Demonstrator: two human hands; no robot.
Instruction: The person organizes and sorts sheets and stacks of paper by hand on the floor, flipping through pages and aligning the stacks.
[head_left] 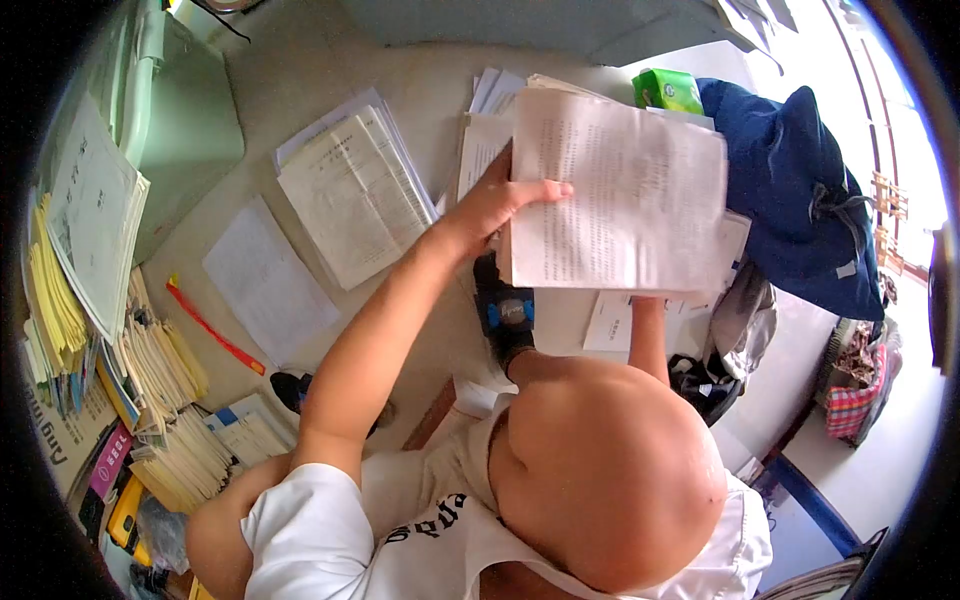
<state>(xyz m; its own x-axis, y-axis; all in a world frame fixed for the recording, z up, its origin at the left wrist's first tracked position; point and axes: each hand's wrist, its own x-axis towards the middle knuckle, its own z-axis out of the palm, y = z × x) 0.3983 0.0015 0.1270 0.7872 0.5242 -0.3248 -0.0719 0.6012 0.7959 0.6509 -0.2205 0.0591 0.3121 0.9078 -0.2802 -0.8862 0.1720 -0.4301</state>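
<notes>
My left hand point(515, 196) grips the left edge of a thick stack of printed papers point(625, 190), thumb lying across the top sheet. The stack is raised in front of me, above other papers on the floor. From below, my right forearm point(649, 340) reaches up to the stack's lower edge; the hand itself is hidden behind the sheets. Partly covered by the held stack, more papers point(487, 150) lie beneath and beside it. To the left of my left hand rests another pile of printed sheets point(355, 195).
A blank sheet point(270, 280) and a red strip point(215, 328) lie on the floor at left. Stacked documents point(165, 400) line the left side near a pale green bin point(190, 140). At right are a dark blue bag point(790, 190) and a green packet point(668, 91).
</notes>
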